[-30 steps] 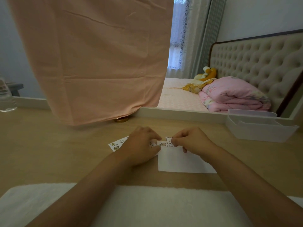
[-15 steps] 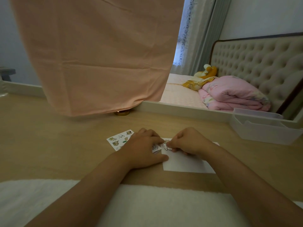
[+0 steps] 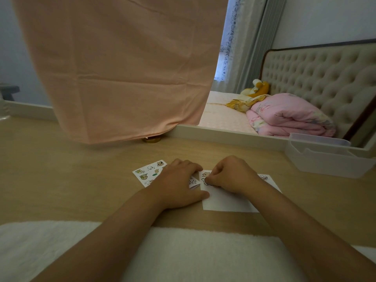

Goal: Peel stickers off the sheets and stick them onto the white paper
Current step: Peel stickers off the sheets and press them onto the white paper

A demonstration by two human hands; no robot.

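Note:
A white paper [image 3: 227, 202] lies on the wooden table [image 3: 61, 169] in front of me. To its left is a sticker sheet [image 3: 148, 173] printed with small animals. My left hand [image 3: 179, 184] rests on the sheet's right part, and its thumb reaches onto the paper's left edge. My right hand [image 3: 234, 176] has its fingers curled, pinching a bear sticker [image 3: 206, 181] down against the paper's upper left corner. One sticker [image 3: 263, 177] sits at the paper's far right corner and another [image 3: 205, 174] just above the bear. The hands hide much of the paper's top.
A pink cloth [image 3: 122, 68] hangs over the back of the table, with a gold lid [image 3: 151, 139] under its hem. A clear plastic bin [image 3: 325, 161] stands at the back right. A white towel [image 3: 183, 251] covers the near edge under my forearms.
My right hand brought the peeled sticker down from the raised sheet onto the paper. My left hand lowered the sheet and settled flat on it.

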